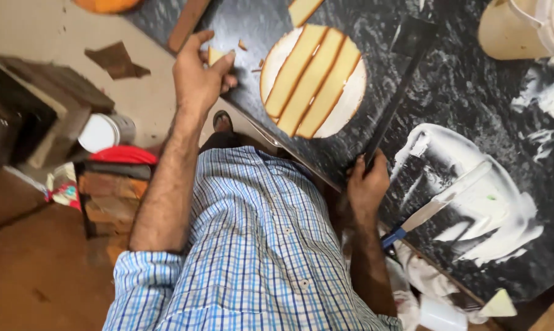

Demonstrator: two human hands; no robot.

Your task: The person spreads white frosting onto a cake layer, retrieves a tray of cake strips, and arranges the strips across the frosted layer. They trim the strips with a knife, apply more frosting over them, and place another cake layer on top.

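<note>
Left hand [197,76], grip clamped on a small pale wood chip [215,56] at the edge of the dark marbled table [467,92]. Right hand [368,184], grip closed around a long dark blade [400,92] lying beside a white disc [314,81] bearing three tan strips [311,79]. White paste [492,202] and a blue-handled scraper [436,205] lie nearby.

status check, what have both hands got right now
Left hand pinching a small cake offcut. Right hand gripping long dark knife. Sliced cake strips on round white board, crumbs beside it.
</note>
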